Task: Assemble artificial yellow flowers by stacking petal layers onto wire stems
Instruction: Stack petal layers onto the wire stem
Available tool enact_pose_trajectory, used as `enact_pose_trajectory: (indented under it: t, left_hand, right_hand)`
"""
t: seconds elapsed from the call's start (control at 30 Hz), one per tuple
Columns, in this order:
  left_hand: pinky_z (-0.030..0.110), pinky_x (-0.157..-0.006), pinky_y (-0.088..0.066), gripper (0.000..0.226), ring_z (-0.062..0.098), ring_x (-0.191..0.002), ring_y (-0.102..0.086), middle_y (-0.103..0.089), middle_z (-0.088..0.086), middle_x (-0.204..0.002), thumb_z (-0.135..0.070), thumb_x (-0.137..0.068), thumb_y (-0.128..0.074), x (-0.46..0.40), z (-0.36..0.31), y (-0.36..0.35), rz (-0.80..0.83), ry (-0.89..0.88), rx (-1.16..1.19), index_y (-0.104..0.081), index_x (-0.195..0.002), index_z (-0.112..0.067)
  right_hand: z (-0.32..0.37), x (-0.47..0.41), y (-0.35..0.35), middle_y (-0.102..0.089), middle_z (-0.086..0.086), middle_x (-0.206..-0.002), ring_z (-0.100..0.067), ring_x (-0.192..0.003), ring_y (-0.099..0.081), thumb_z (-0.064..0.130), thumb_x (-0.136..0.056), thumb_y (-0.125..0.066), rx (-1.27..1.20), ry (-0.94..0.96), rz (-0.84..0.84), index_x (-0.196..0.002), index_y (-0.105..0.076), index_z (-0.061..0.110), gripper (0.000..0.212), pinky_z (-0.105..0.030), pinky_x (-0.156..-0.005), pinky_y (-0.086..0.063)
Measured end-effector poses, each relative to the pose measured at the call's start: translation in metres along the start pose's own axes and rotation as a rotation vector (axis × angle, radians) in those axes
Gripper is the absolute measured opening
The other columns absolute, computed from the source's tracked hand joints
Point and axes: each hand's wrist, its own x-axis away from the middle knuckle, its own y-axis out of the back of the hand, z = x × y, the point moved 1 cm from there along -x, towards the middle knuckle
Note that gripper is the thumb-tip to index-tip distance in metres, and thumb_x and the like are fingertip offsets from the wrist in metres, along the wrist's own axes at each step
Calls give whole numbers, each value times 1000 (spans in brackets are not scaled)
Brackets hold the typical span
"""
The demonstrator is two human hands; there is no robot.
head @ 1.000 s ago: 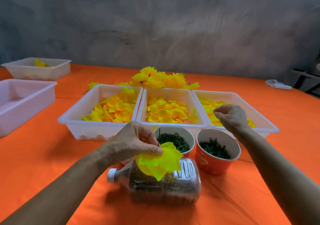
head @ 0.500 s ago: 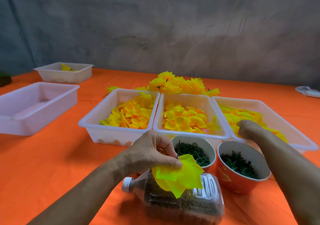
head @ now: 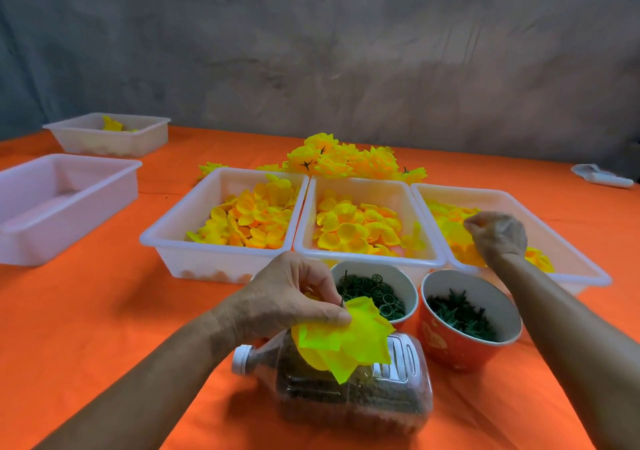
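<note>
Since a moment ago our right hand (head: 496,233) has dropped from hovering above the right-hand tray (head: 588,269) into its yellow petals, fingers curled down among them; whether it has pinched one yet we cannot tell. We judge the next petal layer is about to be fetched.

Going left to right, we count five white trays. Two sit far left: a pinkish empty-looking one (head: 69,204) and, behind it, one (head: 107,134) with a few yellow bits. Then come three petal trays in a row, the left (head: 221,228), the middle (head: 367,221) and the right-hand one.

Our left hand (head: 287,300) pinches the wire stem (head: 343,290) with large yellow-green petal layers (head: 341,339) threaded on it, above the lying plastic bottle (head: 353,390).

Two bowls stand before the trays: a white one (head: 375,290) of green rings and a red one (head: 467,318) of dark green pieces. One heap of finished flowers (head: 349,159) lies behind the trays.
</note>
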Motion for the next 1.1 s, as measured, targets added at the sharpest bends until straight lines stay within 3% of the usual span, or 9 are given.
enact_pose_trajectory:
  t: [0.23,0.33,0.4,0.47,0.57,0.7,0.8,1.1]
  left_hand:
    - [43,-71,-50,11,27,-75,-63,-68,13,-73,-19,-60,-81,2,-1,-1,-8,-10,-15,-71,-57,-18]
    - [41,-71,-48,13,29,-75,-61,-67,18,-75,-21,-58,-82,2,0,-1,-25,-5,9,-70,-57,-15]
    - [41,-70,-47,13,28,-74,-60,-66,17,-74,-19,-58,-82,2,0,-1,-19,-7,16,-70,-57,-14]
    - [42,-70,-47,13,28,-74,-60,-66,16,-72,-19,-58,-82,2,0,-2,-10,-9,16,-70,-58,-13]
    - [43,-70,-47,19,29,-74,-60,-66,14,-73,-24,-57,-83,2,-1,-1,-6,-4,15,-71,-60,-11]
    - [46,-72,-50,14,33,-78,-62,-67,12,-75,-21,-60,-82,2,-4,1,13,-5,-13,-73,-64,-11]
    - [40,-75,-51,17,22,-79,-65,-69,6,-77,-22,-62,-81,5,-6,1,18,-9,-48,-74,-71,-8]
    - [32,-90,-51,35,9,-99,-65,-72,-5,-96,-33,-56,-84,12,-16,12,-36,45,-78,-76,-89,-28]
  right_hand:
    - [6,5,21,-61,-32,-103,-46,-99,-55,15,-95,-48,-266,-139,-325,-104,-60,-4,24,-41,-74,-36]
    - [12,2,37,-63,-28,-103,-38,-94,-62,13,-95,-45,-461,-158,-357,-105,-59,-1,22,-41,-74,-42]
    - [19,5,45,-62,-23,-95,-16,-62,-70,9,-95,-43,-721,-180,-262,-100,-55,5,13,-27,-51,-49]
    - [27,15,53,-59,-18,-89,-4,-40,-61,5,-95,-44,-891,-201,-173,-95,-52,9,9,-16,-36,-41]
    - [48,40,65,-60,-12,-82,-3,-44,-62,1,-93,-50,-1038,-172,-6,-83,-53,15,17,-13,-40,-44]
    - [79,85,80,-68,0,-70,-5,-53,-65,-3,-88,-57,-1146,-99,276,-86,-60,16,19,-14,-47,-48]
    - [98,113,87,-71,3,-66,-10,-54,-67,-3,-83,-62,-1147,-56,462,-93,-63,14,20,-15,-47,-48]
    - [121,135,93,-71,0,-68,-11,-60,-69,5,-75,-70,-1088,-86,653,-81,-65,15,13,-16,-44,-45]
